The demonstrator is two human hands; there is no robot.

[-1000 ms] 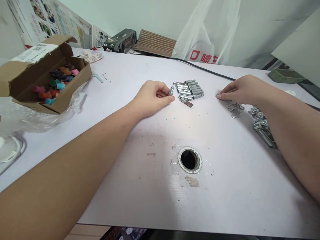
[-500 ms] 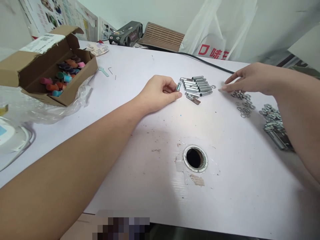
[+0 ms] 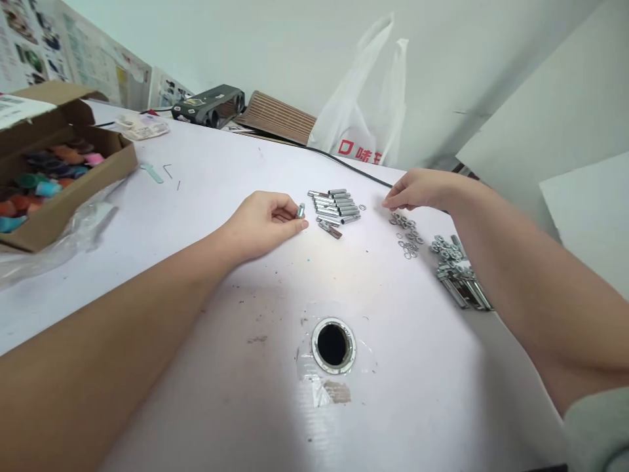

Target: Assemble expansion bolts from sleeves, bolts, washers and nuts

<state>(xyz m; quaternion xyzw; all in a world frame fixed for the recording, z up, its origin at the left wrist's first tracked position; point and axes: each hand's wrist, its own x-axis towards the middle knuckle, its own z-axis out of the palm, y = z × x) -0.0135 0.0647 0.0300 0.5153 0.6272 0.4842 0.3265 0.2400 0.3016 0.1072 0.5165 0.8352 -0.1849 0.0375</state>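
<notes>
My left hand (image 3: 268,223) is closed around a small shiny metal bolt (image 3: 301,210), whose end stands up between thumb and fingers. Just right of it, metal sleeves (image 3: 339,206) lie in rows on the white table. A single flat washer (image 3: 362,207) rests beside these rows. My right hand (image 3: 410,190) is at the far edge of a pile of washers (image 3: 405,223), its thumb and fingertips pinched together at the tabletop. Whatever is between those fingertips is too small to make out.
Bolts and nuts (image 3: 455,272) are heaped near my right forearm. A metal-rimmed hole (image 3: 334,345) opens in the table in front. At the left stands a cardboard box (image 3: 111,167) of coloured pieces. A white plastic bag (image 3: 344,118) and a black cable (image 3: 339,160) lie behind.
The view has turned right, so everything sits further left. My right hand's fingers have come together near the washers. My left hand still holds the bolt.
</notes>
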